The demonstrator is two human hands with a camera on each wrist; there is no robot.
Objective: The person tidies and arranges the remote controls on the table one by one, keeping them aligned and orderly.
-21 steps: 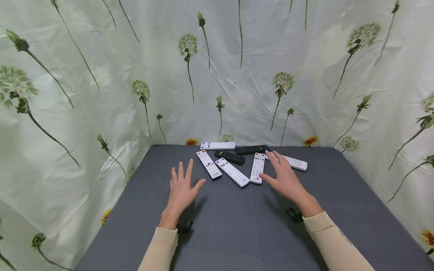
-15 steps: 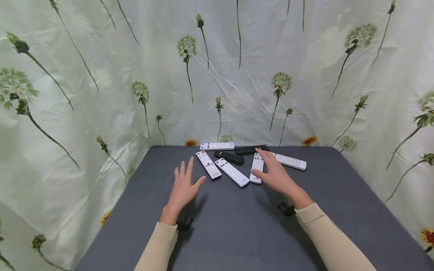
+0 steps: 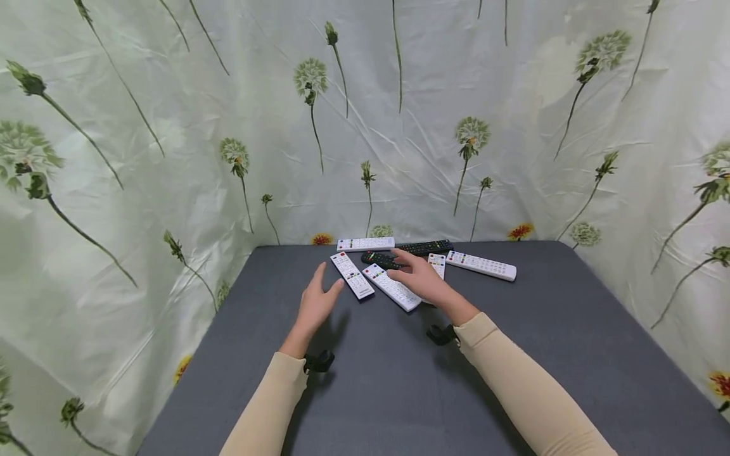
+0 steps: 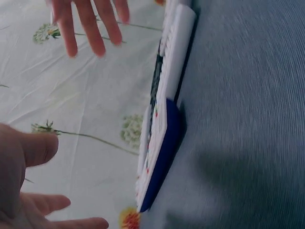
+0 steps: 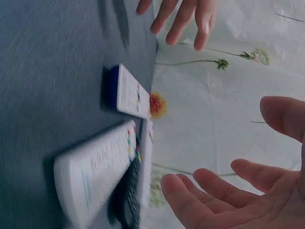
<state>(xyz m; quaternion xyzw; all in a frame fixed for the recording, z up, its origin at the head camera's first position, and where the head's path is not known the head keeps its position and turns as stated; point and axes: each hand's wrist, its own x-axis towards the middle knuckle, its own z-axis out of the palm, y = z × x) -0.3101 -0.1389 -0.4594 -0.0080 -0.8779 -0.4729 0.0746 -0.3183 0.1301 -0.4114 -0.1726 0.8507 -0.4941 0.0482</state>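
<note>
My left hand (image 3: pixel 317 304) hovers above the dark table, just left of a white remote control (image 3: pixel 353 277) whose blue underside (image 4: pixel 164 152) shows in the left wrist view. Its fingers are spread and hold nothing. The right hand (image 3: pixel 424 278) is in the air over the middle of the group, fingers loosely bent, thumb apart, holding nothing. Under it lie a slanted white remote (image 3: pixel 390 288) and a further white remote (image 3: pixel 437 265), partly hidden by the hand. A short black remote (image 3: pixel 376 258) is partly covered too. Both palms (image 5: pixel 267 205) face inward.
Along the back edge lie a white remote (image 3: pixel 365 244) and a long black remote (image 3: pixel 428 247). To the right rests another white remote (image 3: pixel 481 266). Behind the grey table (image 3: pixel 376 392) hangs a pale cloth (image 3: pixel 422 158) printed with flowers.
My right hand has swept left, from beside the rightmost remotes to over the middle ones. The left hand has shifted slightly and turned more edge-on. The remotes lie as before.
</note>
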